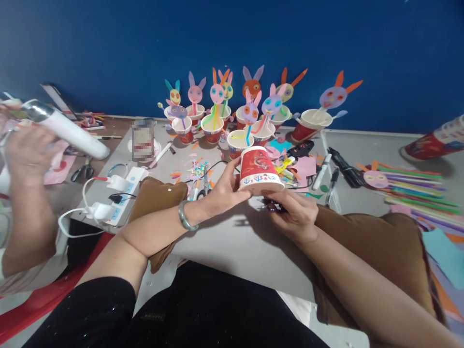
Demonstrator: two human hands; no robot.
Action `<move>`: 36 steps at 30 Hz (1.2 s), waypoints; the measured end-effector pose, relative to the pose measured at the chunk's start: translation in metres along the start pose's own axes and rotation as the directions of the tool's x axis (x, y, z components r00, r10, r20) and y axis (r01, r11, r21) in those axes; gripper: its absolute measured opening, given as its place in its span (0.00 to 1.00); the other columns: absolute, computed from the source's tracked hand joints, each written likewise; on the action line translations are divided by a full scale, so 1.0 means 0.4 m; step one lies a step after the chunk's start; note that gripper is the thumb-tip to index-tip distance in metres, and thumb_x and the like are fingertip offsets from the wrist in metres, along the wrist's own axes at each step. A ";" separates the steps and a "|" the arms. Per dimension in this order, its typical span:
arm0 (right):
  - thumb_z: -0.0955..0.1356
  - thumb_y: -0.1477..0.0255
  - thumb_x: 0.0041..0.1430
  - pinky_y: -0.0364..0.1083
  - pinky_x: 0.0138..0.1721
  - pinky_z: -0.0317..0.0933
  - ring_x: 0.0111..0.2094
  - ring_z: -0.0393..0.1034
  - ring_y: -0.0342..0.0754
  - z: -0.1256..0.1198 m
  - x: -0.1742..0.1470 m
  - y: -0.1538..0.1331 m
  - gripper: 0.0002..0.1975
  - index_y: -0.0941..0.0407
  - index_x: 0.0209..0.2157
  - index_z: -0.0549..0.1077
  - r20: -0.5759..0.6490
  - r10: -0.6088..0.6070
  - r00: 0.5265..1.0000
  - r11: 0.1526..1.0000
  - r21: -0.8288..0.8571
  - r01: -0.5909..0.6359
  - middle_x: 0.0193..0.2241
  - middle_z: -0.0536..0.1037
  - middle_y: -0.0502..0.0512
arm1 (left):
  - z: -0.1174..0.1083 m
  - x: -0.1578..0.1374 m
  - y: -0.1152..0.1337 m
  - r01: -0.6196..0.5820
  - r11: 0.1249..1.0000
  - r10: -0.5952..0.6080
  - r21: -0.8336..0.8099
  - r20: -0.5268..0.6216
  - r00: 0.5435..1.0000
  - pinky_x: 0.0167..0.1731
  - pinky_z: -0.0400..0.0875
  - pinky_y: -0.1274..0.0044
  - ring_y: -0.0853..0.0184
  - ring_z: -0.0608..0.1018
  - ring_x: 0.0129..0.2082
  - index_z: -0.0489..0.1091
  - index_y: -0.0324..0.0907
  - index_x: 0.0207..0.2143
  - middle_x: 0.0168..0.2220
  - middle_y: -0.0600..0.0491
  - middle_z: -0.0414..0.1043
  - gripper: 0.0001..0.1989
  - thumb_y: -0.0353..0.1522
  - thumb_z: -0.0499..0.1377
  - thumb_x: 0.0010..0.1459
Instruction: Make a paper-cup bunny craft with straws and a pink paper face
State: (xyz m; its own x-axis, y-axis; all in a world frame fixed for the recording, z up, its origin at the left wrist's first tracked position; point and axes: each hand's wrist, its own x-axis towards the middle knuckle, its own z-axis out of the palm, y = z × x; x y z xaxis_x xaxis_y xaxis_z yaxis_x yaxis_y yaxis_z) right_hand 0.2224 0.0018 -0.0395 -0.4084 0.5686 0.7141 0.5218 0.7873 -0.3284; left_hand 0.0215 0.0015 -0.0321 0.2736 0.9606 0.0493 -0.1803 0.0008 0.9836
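Note:
My left hand [228, 193] is wrapped round a red and white paper cup [258, 166], held tilted above the table with its patterned band toward me. In my right hand [295, 212], just below and right of the cup, is a pair of small scissors [274, 207] with dark handles and a metal tip pointing left. The fingers hide much of the scissors. Behind the cup stand several paper cups holding rabbit-faced paper figures, the closest being a purple-faced rabbit [250, 113]. Another pair of scissors [205, 186] lies left of the held cup.
A power strip [126, 195] with white plugs and cables lies to the left, beside a brown cushion [159, 198]. Another brown cushion [377, 251] is under my right arm. Coloured strips [416, 186] and stacked cups [435, 140] lie right. Another person's hand [29, 150] is far left.

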 end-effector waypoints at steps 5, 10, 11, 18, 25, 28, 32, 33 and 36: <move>0.67 0.76 0.57 0.44 0.27 0.69 0.26 0.76 0.47 0.001 -0.001 -0.007 0.07 0.51 0.34 0.77 0.051 0.033 0.998 0.999 0.007 -0.033 0.29 0.82 0.53 | 0.004 0.006 -0.001 -0.024 1.000 0.023 -0.015 -0.055 0.998 0.50 0.73 0.65 0.60 0.76 0.51 0.52 0.46 0.63 0.53 0.45 0.72 0.38 0.30 0.62 0.51; 0.68 0.78 0.54 0.43 0.28 0.69 0.26 0.76 0.45 0.007 0.001 -0.007 0.10 0.52 0.37 0.77 -0.022 -0.030 0.999 0.999 0.015 0.030 0.30 0.82 0.52 | 0.008 0.012 0.008 0.016 0.998 -0.021 -0.068 -0.070 0.997 0.53 0.72 0.63 0.59 0.76 0.52 0.56 0.44 0.60 0.53 0.45 0.72 0.37 0.26 0.62 0.47; 0.67 0.78 0.54 0.43 0.28 0.68 0.25 0.76 0.45 0.008 0.000 -0.007 0.11 0.52 0.37 0.77 -0.022 -0.024 0.999 1.000 0.015 0.025 0.29 0.82 0.52 | 0.008 0.012 0.008 0.024 0.997 -0.029 -0.078 -0.070 0.997 0.53 0.72 0.64 0.59 0.76 0.52 0.56 0.44 0.60 0.53 0.46 0.72 0.37 0.26 0.62 0.46; 0.68 0.74 0.56 0.42 0.25 0.66 0.21 0.73 0.45 0.012 -0.008 -0.011 0.09 0.53 0.39 0.77 0.007 0.110 0.994 0.989 0.100 -0.110 0.25 0.80 0.51 | -0.005 0.016 -0.005 0.008 0.997 -0.010 -0.075 -0.027 1.000 0.50 0.73 0.66 0.59 0.77 0.51 0.53 0.46 0.63 0.54 0.45 0.72 0.42 0.33 0.67 0.48; 0.66 0.78 0.54 0.42 0.26 0.65 0.23 0.73 0.45 0.030 -0.011 -0.021 0.15 0.53 0.42 0.77 0.026 0.177 0.984 0.974 0.137 -0.179 0.27 0.80 0.51 | 0.000 0.016 -0.015 -0.001 1.000 0.000 0.020 0.017 1.000 0.42 0.74 0.68 0.59 0.79 0.45 0.47 0.46 0.65 0.46 0.46 0.75 0.49 0.44 0.69 0.47; 0.65 0.80 0.53 0.43 0.27 0.66 0.25 0.74 0.46 0.029 -0.010 -0.020 0.15 0.52 0.40 0.77 -0.002 0.166 0.986 0.979 0.121 -0.164 0.27 0.80 0.51 | -0.003 0.013 -0.011 0.011 0.999 -0.015 0.044 0.077 0.997 0.39 0.74 0.68 0.60 0.79 0.41 0.42 0.47 0.67 0.43 0.47 0.75 0.53 0.47 0.69 0.46; 0.68 0.78 0.53 0.43 0.25 0.64 0.22 0.71 0.45 0.024 -0.005 -0.013 0.10 0.53 0.36 0.77 -0.060 0.234 0.970 0.966 0.128 -0.225 0.23 0.78 0.49 | -0.015 0.013 0.008 0.028 0.999 -0.023 -0.029 0.169 0.985 0.42 0.73 0.67 0.58 0.79 0.44 0.42 0.49 0.68 0.46 0.46 0.75 0.56 0.45 0.71 0.44; 0.68 0.78 0.53 0.42 0.24 0.64 0.21 0.70 0.44 0.024 -0.004 -0.010 0.09 0.53 0.36 0.77 -0.070 0.261 0.963 0.957 0.149 -0.249 0.23 0.77 0.49 | -0.018 0.015 0.013 0.041 0.998 -0.030 -0.056 0.180 0.983 0.43 0.73 0.66 0.58 0.79 0.45 0.44 0.49 0.68 0.47 0.46 0.75 0.55 0.46 0.71 0.44; 0.70 0.78 0.53 0.42 0.24 0.63 0.21 0.68 0.43 0.026 0.000 -0.006 0.08 0.54 0.36 0.77 -0.053 0.300 0.952 0.932 0.228 -0.281 0.23 0.78 0.48 | -0.020 0.022 0.024 0.132 0.979 -0.104 -0.154 0.177 0.979 0.43 0.73 0.66 0.58 0.79 0.44 0.55 0.46 0.63 0.45 0.45 0.76 0.46 0.50 0.68 0.47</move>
State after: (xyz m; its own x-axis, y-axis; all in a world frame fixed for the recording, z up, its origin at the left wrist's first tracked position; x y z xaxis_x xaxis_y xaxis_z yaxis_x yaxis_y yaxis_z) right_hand 0.2136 0.0024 -0.0453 -0.1923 0.7651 0.6145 0.4301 0.6286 -0.6480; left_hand 0.0145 0.0122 -0.0238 0.4539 0.8908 -0.0237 -0.2855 0.1705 0.9431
